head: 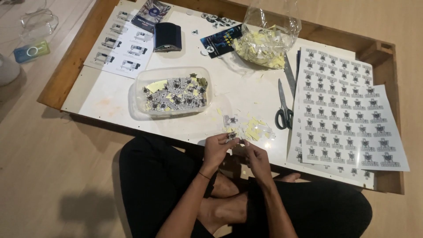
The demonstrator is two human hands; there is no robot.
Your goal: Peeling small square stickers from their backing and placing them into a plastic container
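At the worktop's [110, 99] near edge, both forearms angle inward, left hand [217, 147] pinching a small sticker [232, 135] in a closed grip, right hand [255, 155] fingertips meeting it, scissors [284, 108] beyond.

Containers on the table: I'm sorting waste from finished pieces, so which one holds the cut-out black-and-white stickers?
The clear rectangular plastic tub, left of centre, holds the black-and-white stickers. The clear plastic bag at the table's far edge holds only pale yellow backing scraps.

Clear tub [172, 91] lies beyond and left of the left hand [216, 150]. Scissors [283, 105] lie beyond and right of the right hand [257, 159]; sticker sheets [348, 119] further right. Paper scraps [251, 128] just beyond both hands.
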